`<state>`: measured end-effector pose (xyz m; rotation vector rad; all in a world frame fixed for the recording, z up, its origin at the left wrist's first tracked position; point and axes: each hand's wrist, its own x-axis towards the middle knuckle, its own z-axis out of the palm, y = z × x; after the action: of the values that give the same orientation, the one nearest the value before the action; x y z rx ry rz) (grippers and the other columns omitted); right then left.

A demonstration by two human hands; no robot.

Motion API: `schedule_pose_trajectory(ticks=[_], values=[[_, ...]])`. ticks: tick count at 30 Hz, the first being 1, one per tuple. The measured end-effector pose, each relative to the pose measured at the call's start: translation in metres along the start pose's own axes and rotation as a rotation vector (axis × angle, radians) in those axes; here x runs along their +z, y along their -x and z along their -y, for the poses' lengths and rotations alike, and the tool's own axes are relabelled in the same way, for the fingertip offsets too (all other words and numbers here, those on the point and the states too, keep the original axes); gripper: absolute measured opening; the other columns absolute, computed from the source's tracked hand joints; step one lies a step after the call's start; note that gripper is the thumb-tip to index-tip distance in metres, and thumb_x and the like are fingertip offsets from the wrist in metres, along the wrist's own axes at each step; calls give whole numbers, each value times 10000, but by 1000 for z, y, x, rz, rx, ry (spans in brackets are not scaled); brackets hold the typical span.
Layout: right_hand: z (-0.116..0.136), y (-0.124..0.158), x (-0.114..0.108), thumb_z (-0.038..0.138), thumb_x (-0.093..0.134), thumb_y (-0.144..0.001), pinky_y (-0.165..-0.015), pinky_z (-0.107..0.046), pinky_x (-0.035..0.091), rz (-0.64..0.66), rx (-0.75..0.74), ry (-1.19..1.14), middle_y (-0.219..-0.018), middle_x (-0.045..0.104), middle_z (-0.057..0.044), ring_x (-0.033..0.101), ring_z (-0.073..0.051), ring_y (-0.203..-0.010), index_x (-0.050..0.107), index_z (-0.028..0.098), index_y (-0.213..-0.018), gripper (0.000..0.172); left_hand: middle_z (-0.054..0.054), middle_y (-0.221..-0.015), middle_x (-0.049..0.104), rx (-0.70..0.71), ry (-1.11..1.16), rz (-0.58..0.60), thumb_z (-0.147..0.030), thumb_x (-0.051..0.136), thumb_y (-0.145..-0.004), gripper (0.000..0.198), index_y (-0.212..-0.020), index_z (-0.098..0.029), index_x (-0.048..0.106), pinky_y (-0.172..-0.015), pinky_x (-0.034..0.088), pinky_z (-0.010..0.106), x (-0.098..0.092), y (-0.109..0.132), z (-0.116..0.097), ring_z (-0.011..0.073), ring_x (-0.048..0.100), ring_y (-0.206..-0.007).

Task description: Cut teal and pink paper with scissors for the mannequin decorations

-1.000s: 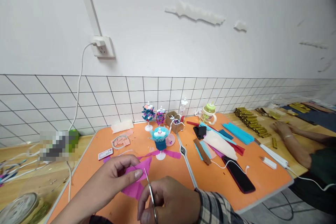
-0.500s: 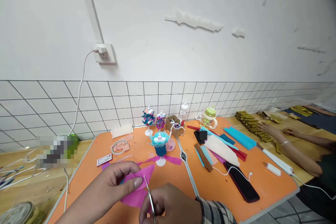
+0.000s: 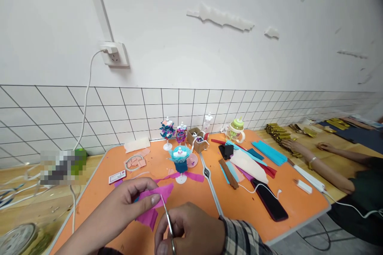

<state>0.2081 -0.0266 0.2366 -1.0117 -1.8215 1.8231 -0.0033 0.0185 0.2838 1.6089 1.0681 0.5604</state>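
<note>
My left hand (image 3: 137, 203) pinches a piece of magenta crepe paper (image 3: 164, 195) between thumb and fingers, and part of the paper hangs below the hand. Fingers of my right hand (image 3: 191, 227) are wrapped round a pair of scissors (image 3: 168, 217). The blades point up and touch the paper beside my left thumb. Just beyond my hands stands a small white dress form (image 3: 180, 163) in a dark blue and light blue paper dress. A magenta strip (image 3: 196, 177) lies around its base.
Two decorated dress forms (image 3: 167, 130), a cardboard box (image 3: 197, 141) and a green-lidded cup (image 3: 236, 129) stand along the wall. Paper strips (image 3: 248, 167) and a phone (image 3: 269, 199) lie to the right. Another person's hands (image 3: 291, 146) rest near gold strips at far right.
The scissors have shifted slightly along the magenta paper, and its lower part hangs differently. Both hands keep their hold. The whole view has moved a little.
</note>
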Motion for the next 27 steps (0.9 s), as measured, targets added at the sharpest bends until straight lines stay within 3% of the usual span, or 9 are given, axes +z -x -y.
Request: schedule_pose_trajectory(ticks=[3, 7, 11, 19, 27], values=[[0, 0, 2, 362, 775, -790, -612, -176, 412, -1, -41, -25, -744, 695, -1, 589, -89, -667, 661, 141, -911, 276, -26, -660, 561, 0, 7, 11, -548, 684, -837, 344, -748, -215, 683, -539, 406, 238, 0, 1, 0, 146, 484, -599], [2, 0, 4, 343, 755, -814, -534, -167, 360, 5, 22, -27, -657, 662, 25, 562, -81, -580, 656, 153, -931, 244, -23, -670, 564, 11, 8, 8, -531, 690, -833, 331, -742, -213, 683, -518, 388, 229, 0, 2, 1, 142, 469, -596], [4, 1, 6, 387, 732, -845, -531, -177, 391, 31, 60, -48, -622, 630, 38, 537, -81, -542, 648, 150, -949, 272, -19, -675, 571, 7, -9, -1, -543, 679, -833, 342, -750, -211, 692, -538, 412, 241, 0, 4, -1, 149, 488, -604], [-5, 1, 7, 437, 802, -785, -600, -183, 362, -21, -49, 67, -735, 681, 11, 489, -81, -651, 685, 144, -896, 335, -20, -669, 575, 8, -17, -23, -547, 689, -823, 351, -740, -206, 692, -545, 409, 238, 0, 10, -2, 146, 495, -603], [-6, 1, 9, 390, 770, -821, -633, -192, 391, -16, -27, 50, -744, 690, 1, 552, -94, -671, 682, 139, -944, 294, -19, -663, 568, 21, -10, -18, -546, 691, -825, 361, -722, -200, 685, -541, 405, 237, 1, 10, -5, 142, 494, -599]])
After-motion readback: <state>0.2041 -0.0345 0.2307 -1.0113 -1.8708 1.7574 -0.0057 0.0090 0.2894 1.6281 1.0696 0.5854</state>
